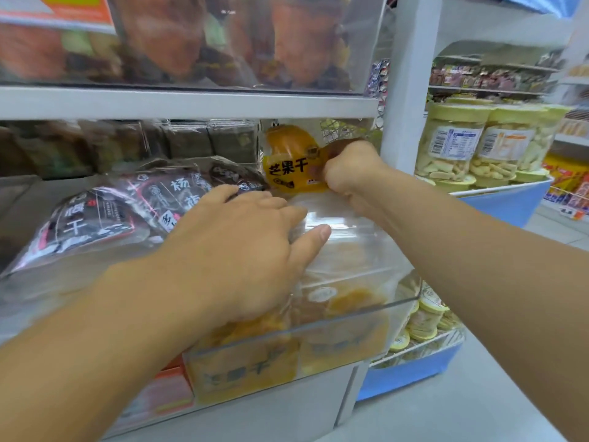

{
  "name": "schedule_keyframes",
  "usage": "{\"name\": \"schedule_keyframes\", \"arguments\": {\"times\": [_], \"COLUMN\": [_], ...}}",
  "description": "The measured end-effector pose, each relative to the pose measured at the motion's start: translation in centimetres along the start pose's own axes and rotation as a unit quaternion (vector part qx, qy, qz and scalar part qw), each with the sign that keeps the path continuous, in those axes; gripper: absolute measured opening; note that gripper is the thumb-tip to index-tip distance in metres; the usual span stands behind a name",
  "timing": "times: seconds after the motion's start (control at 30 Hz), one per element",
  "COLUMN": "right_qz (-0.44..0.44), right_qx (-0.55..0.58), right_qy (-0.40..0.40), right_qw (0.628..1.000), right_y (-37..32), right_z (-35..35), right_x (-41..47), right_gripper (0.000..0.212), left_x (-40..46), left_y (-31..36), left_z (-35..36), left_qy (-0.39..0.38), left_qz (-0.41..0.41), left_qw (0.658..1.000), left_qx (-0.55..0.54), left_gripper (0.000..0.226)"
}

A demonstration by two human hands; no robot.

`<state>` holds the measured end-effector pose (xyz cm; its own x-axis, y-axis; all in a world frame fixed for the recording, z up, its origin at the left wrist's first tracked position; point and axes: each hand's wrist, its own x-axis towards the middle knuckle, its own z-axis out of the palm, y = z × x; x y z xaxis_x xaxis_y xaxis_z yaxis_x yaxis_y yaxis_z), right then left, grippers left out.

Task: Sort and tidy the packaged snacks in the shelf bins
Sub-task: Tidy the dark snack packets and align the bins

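- My right hand [349,173] is curled into a fist at the far end of the clear bin [287,342], with its fingers clamped on the right edge of a yellow mango packet [291,161].
- That packet stands upright at the back of the bin, just under the white shelf board [188,102], with its printed face turned toward me.
- My left hand [242,250] lies flat, palm down, with the fingers straight and a little apart. It presses on the packets lying in the near part of the same bin.
- The thumb of that hand points right and rests on a clear-topped packet [344,250] with orange fruit showing through it.
- More yellow packets [248,368] sit against the near wall of the bin, blurred behind the plastic, so I cannot read them.
- Left of the bin, dark packets with white and pink lettering [121,212] lie tilted in a heap, and my left fingertips reach close to the nearest of them.
- Behind that heap, further dark packets [191,141] stand in a row at the back of the shelf.
- The shelf above holds a clear bin of orange and brown packets [197,43], all out of focus.
- Far to the right, on another stand, clear jars with pale yellow lids [478,145] stand side by side.
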<state>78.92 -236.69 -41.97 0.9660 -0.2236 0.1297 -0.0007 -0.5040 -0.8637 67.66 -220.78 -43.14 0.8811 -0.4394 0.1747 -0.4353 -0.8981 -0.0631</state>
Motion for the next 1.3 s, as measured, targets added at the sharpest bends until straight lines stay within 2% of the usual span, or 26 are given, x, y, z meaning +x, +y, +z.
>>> {"name": "schedule_keyframes", "arguments": {"times": [0.17,0.33,0.43,0.5,0.53,0.63,0.73,0.87,1.03,1.1,1.17,1.3], "right_qz": [-0.019,-0.059,-0.052,-0.056,-0.06,-0.08,-0.087,-0.077,-0.13,-0.134,-0.118,-0.116], "right_qx": [-0.027,-0.136,-0.236,-0.283,-0.318,-0.482,-0.54,-0.57,-0.609,-0.595,-0.55,-0.449], "right_qy": [-0.033,-0.048,-0.082,-0.072,-0.054,-0.025,-0.035,-0.057,-0.059,-0.06,-0.061,-0.057], "right_qw": [0.999,0.988,0.967,0.955,0.945,0.872,0.837,0.816,0.781,0.79,0.825,0.884], "right_y": [-0.1,-0.2,-1.0,-1.0,-1.0,-1.2,-1.8,-2.4,-1.8,-1.7,-1.6,-1.4], "right_z": [-0.4,-0.1,-0.3,-0.3,-0.1,0.7,0.8,0.0,-0.3,-0.5,-0.9,-2.2], "right_x": [1.5,2.5,2.5,2.8,2.7,2.3,2.2,1.7,1.4,1.4,1.2,-0.9], "right_gripper": [0.038,0.037,0.037,0.035,0.031,0.025,0.021,0.028,0.008,0.013,0.026,0.035], "left_x": [-0.1,-0.2,-0.3,-0.4,-0.4,-0.2,-0.1,-0.1,-0.1,-0.2,-0.2,-0.1], "left_y": [-0.1,0.0,0.1,0.0,0.0,0.1,0.0,0.0,0.0,0.1,0.1,0.0], "left_z": [0.3,0.4,0.2,0.1,0.1,0.1,0.1,0.1,0.1,0.1,0.1,0.2], "left_qy": [0.011,0.023,0.025,0.02,0.013,-0.025,-0.037,-0.037,-0.04,-0.037,-0.036,-0.039], "left_qz": [0.003,0.004,0.004,0.003,0.002,0.002,0.006,0.007,0.007,0.007,0.008,0.008], "left_qw": [1.0,1.0,1.0,1.0,1.0,0.999,0.999,0.999,0.999,0.999,0.999,0.999], "left_qx": [-0.008,-0.007,-0.008,-0.009,-0.012,-0.026,-0.026,-0.022,-0.024,-0.024,-0.023,-0.024], "left_gripper": [0.082,0.08,0.08,0.078,0.077,0.073,0.071,0.07,0.069,0.068,0.068,0.067]}}
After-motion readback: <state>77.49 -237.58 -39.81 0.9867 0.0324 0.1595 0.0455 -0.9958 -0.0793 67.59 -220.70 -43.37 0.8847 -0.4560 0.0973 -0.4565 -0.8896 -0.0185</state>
